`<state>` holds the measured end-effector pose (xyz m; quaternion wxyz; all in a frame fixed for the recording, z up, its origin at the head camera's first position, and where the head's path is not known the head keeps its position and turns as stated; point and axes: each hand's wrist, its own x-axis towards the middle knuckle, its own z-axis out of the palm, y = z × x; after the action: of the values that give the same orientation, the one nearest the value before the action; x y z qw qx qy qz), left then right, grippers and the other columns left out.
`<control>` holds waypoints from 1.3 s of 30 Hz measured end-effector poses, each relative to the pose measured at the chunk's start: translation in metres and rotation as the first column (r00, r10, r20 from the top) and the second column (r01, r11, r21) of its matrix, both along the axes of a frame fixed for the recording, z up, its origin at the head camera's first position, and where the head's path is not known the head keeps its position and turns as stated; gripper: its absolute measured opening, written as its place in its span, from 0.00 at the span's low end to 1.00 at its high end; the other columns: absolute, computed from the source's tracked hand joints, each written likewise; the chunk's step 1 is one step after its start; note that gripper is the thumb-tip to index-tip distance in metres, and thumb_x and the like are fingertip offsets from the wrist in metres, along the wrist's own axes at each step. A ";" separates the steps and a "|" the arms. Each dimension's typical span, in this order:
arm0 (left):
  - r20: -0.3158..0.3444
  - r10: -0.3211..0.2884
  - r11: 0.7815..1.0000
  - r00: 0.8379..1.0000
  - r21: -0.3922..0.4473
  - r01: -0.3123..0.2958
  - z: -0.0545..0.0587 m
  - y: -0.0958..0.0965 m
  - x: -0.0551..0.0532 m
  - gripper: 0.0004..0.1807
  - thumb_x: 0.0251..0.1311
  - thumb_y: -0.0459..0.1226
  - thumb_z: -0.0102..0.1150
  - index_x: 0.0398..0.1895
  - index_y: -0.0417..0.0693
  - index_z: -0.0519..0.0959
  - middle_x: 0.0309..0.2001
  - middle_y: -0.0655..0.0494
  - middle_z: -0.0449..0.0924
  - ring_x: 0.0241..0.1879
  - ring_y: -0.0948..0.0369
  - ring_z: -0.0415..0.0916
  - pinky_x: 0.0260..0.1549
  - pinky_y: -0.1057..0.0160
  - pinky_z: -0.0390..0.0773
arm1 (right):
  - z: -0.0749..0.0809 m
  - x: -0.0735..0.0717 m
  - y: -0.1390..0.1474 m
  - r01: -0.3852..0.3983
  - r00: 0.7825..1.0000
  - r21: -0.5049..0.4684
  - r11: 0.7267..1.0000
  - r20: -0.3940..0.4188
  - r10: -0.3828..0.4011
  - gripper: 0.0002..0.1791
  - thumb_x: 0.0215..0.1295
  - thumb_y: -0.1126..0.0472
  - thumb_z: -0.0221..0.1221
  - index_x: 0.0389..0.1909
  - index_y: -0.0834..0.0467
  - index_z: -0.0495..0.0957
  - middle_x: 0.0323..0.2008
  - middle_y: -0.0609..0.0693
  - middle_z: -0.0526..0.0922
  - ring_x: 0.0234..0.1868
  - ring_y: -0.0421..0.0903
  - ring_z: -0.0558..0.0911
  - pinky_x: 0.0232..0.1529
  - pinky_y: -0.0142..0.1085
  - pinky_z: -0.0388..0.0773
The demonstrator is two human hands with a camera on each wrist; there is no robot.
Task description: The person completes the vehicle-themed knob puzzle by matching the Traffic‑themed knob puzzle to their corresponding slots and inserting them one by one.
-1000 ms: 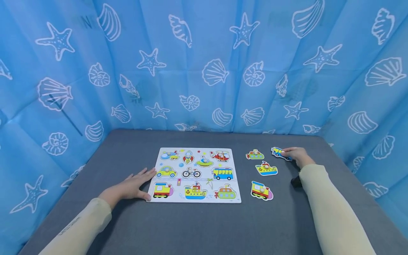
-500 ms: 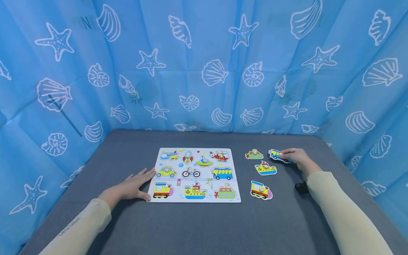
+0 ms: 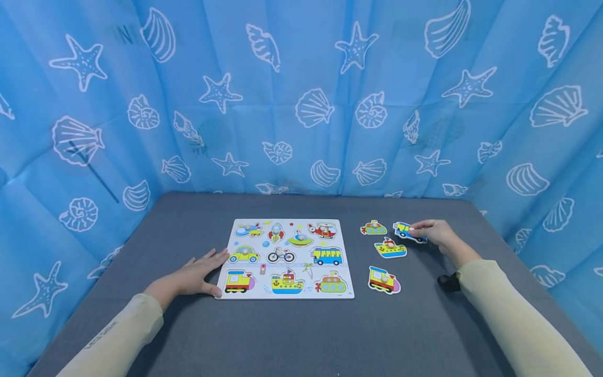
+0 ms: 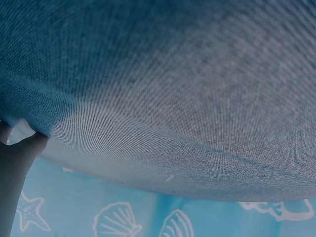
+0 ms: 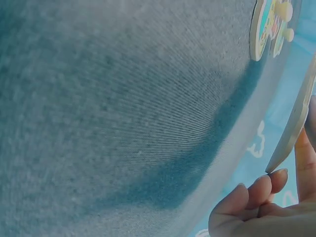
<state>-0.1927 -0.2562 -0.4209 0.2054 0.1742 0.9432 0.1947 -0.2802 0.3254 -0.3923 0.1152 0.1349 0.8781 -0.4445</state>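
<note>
My right hand pinches a blue and yellow bus puzzle piece at the far right of the table. In the right wrist view the wooden edge of that piece stands tilted off the cloth, fingers around its lower end. My left hand rests with spread fingers against the left edge of the white puzzle board. On the board, plane, rocket, flying saucer, helicopter, car and bicycle pieces show knobs; the bus, train, ship and submarine spots are knobless pictures.
Between board and right hand lie a submarine piece, a ship piece and, nearer, a train piece. A black object sits by the right wrist. A blue shell-patterned curtain surrounds the grey table.
My right hand has drawn slightly left with the bus piece, toward the submarine and ship pieces. The left hand keeps its place at the board's edge.
</note>
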 end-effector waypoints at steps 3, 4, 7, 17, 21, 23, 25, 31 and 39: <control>-0.001 -0.003 1.000 1.000 0.001 0.003 -0.001 -0.001 0.000 0.59 0.49 0.59 0.68 0.77 0.44 0.49 0.76 0.41 0.45 0.74 0.38 0.37 0.63 0.29 0.39 | 0.002 0.004 -0.001 -0.028 1.000 -0.001 1.000 0.000 0.028 0.29 0.69 0.56 0.58 0.62 0.71 0.68 0.66 0.73 0.58 0.66 0.69 0.57 0.63 0.62 0.56; -0.002 -0.001 1.000 1.000 0.002 0.001 -0.001 -0.001 0.000 0.59 0.49 0.59 0.68 0.77 0.44 0.49 0.76 0.41 0.45 0.74 0.38 0.37 0.63 0.29 0.39 | 0.003 0.005 -0.002 -0.033 0.999 -0.001 0.999 0.000 0.033 0.29 0.69 0.56 0.58 0.62 0.71 0.68 0.66 0.73 0.58 0.66 0.69 0.57 0.63 0.62 0.56; -0.004 0.000 1.000 1.000 0.004 0.000 -0.002 -0.001 0.000 0.59 0.48 0.59 0.68 0.77 0.44 0.49 0.76 0.41 0.46 0.74 0.38 0.37 0.63 0.29 0.39 | 0.005 0.008 -0.006 -0.047 0.999 -0.007 0.999 -0.009 0.047 0.29 0.69 0.55 0.59 0.62 0.72 0.68 0.66 0.73 0.59 0.65 0.68 0.58 0.63 0.61 0.56; 0.000 0.003 1.000 1.000 0.006 -0.003 -0.001 -0.001 0.001 0.59 0.48 0.59 0.68 0.77 0.44 0.49 0.76 0.40 0.46 0.73 0.38 0.37 0.62 0.29 0.39 | 0.007 0.015 -0.021 -0.092 0.996 -0.024 0.995 -0.010 0.092 0.27 0.68 0.56 0.59 0.60 0.72 0.70 0.66 0.72 0.59 0.65 0.68 0.58 0.62 0.61 0.56; -0.003 0.005 1.000 1.000 0.007 -0.005 0.000 -0.001 0.001 0.59 0.48 0.59 0.68 0.77 0.44 0.49 0.76 0.41 0.46 0.74 0.38 0.37 0.63 0.29 0.39 | 0.009 0.018 -0.026 -0.129 0.992 -0.044 0.991 -0.008 0.129 0.27 0.68 0.56 0.59 0.59 0.71 0.71 0.66 0.73 0.59 0.65 0.68 0.58 0.62 0.61 0.57; -0.005 0.004 1.000 1.000 0.006 -0.004 0.000 -0.001 0.001 0.59 0.48 0.60 0.68 0.77 0.44 0.49 0.76 0.41 0.46 0.74 0.38 0.38 0.63 0.29 0.39 | 0.010 0.020 -0.029 -0.146 0.989 -0.054 0.988 -0.003 0.146 0.27 0.68 0.56 0.60 0.59 0.71 0.71 0.66 0.73 0.59 0.66 0.68 0.57 0.62 0.62 0.56; -0.007 0.001 1.000 1.000 0.008 -0.001 0.000 -0.001 0.001 0.59 0.48 0.60 0.68 0.77 0.44 0.49 0.76 0.41 0.46 0.74 0.38 0.37 0.63 0.29 0.39 | 0.010 0.022 -0.032 -0.153 0.988 -0.054 0.987 -0.003 0.153 0.27 0.68 0.56 0.60 0.59 0.71 0.71 0.66 0.73 0.58 0.67 0.69 0.57 0.63 0.63 0.55; -0.013 -0.011 1.000 1.000 0.023 0.011 -0.001 -0.003 0.000 0.59 0.48 0.59 0.68 0.77 0.42 0.49 0.76 0.40 0.45 0.73 0.38 0.37 0.62 0.28 0.39 | 0.011 0.024 -0.038 -0.177 0.984 -0.054 0.983 -0.014 0.176 0.26 0.68 0.57 0.60 0.58 0.72 0.72 0.64 0.73 0.62 0.65 0.68 0.59 0.63 0.63 0.55; -0.021 -0.012 1.000 1.000 0.024 0.012 -0.003 -0.003 -0.001 0.59 0.48 0.59 0.68 0.77 0.42 0.49 0.76 0.41 0.46 0.73 0.38 0.38 0.62 0.28 0.39 | 0.014 0.027 -0.050 -0.203 0.979 -0.046 0.978 -0.019 0.202 0.25 0.68 0.58 0.60 0.58 0.72 0.72 0.64 0.73 0.63 0.66 0.69 0.59 0.63 0.63 0.56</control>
<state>-0.1934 -0.2589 -0.4236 0.1946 0.1845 0.9417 0.2031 -0.2537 0.2756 -0.3780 0.1568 0.0390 0.8772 -0.4522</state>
